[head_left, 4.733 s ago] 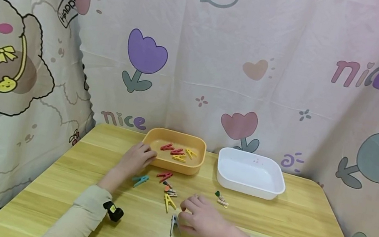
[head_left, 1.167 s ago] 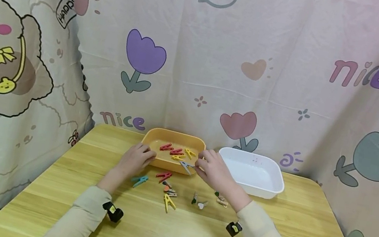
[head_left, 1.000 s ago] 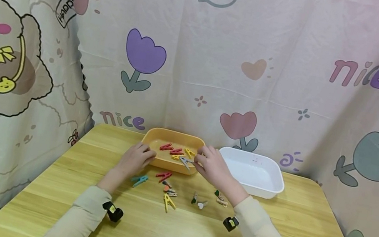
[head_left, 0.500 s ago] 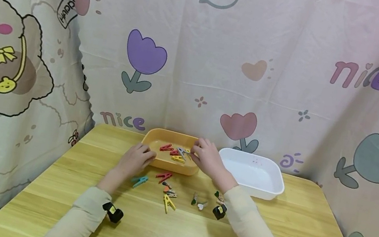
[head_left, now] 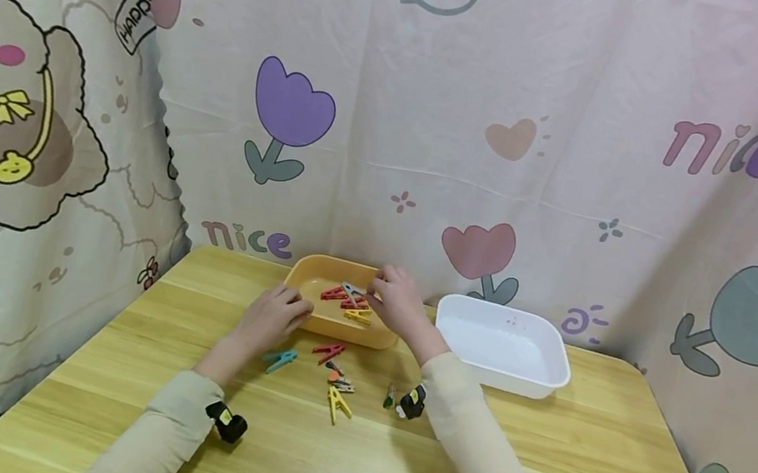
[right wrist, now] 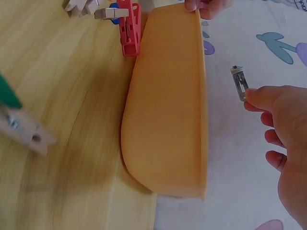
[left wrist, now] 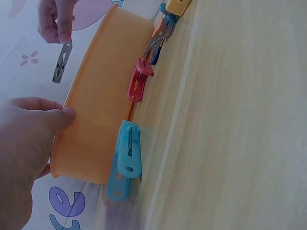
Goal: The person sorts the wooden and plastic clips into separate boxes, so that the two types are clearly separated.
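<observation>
At the left near corner of the orange tray [head_left: 354,335], gripping with the left hand [head_left: 274,315], pressing the thumb [left wrist: 64,118] against its outside; above the tray, right of that grip, pointing the grey clothespin [head_left: 351,292] lengthwise left, pinching its right end in the nearer, right hand [head_left: 400,306], reaching in from the near right.

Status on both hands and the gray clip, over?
Left hand grips rim of orange tray. Right hand pinches gray clip above tray. Red clips inside tray; no blockage visible.
</observation>
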Tool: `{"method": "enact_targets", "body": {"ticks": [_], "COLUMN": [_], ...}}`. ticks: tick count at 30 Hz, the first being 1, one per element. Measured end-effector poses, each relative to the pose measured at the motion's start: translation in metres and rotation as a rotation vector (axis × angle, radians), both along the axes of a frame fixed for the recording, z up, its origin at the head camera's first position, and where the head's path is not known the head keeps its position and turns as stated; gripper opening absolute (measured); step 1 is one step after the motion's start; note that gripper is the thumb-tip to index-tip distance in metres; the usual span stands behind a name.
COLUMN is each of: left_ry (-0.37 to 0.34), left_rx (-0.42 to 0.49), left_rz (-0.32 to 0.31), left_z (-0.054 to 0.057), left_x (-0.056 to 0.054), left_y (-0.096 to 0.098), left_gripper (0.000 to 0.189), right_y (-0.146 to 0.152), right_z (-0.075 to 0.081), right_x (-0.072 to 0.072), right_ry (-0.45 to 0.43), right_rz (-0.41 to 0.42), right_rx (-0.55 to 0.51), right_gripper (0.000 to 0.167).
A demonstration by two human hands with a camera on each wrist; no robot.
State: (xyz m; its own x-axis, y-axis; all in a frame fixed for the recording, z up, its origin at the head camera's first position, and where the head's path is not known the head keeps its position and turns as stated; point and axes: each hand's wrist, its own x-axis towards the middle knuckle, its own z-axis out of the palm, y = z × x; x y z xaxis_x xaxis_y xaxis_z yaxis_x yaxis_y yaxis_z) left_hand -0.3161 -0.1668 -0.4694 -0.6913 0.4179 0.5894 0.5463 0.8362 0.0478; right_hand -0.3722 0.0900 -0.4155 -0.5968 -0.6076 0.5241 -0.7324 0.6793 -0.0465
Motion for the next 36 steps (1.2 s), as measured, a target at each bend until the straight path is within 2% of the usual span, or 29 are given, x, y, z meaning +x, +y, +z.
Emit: {"method": "enact_targets", "body": {"ticks": [6,12,20,25,30,36], "left_ry": [0.007,0.021,0.038,0.056,0.063,0.072], "left_rx": [-0.012,-0.013,-0.01,-0.004,-0.007,0.0], "left_rz": [-0.003,-0.01,-0.027,-0.038,-0.038,-0.041], "left_z": [0.0,-0.001,-0.004,-0.004,-0.003,-0.003], "left_x": [-0.001,-0.002,-0.004,-0.005,-0.005,-0.004], "left_y": [-0.001,-0.002,-0.003,-0.003,-0.002,-0.002], "left_gripper": [0.008,0.007,0.008,0.008,0.009,0.009], "right_y": [-0.012,-0.019,-0.028,-0.035,-0.039,-0.038], "right_z": [-0.002,-0.011,-0.024,-0.031,-0.035,-0.037], "right_x": [-0.003,-0.01,-0.017,-0.014,-0.01,-0.008], "right_ry": [-0.071,-0.076,-0.106,-0.143,-0.229,-0.221], "right_rz": [-0.031,-0.044,-0.12,-0.177,-0.22,-0.214], "right_rx": [0.008,0.039,-0.005,0.013,0.049,0.031], "right_gripper": [0.006,0.006,0.008,0.012,0.022,0.022]}}
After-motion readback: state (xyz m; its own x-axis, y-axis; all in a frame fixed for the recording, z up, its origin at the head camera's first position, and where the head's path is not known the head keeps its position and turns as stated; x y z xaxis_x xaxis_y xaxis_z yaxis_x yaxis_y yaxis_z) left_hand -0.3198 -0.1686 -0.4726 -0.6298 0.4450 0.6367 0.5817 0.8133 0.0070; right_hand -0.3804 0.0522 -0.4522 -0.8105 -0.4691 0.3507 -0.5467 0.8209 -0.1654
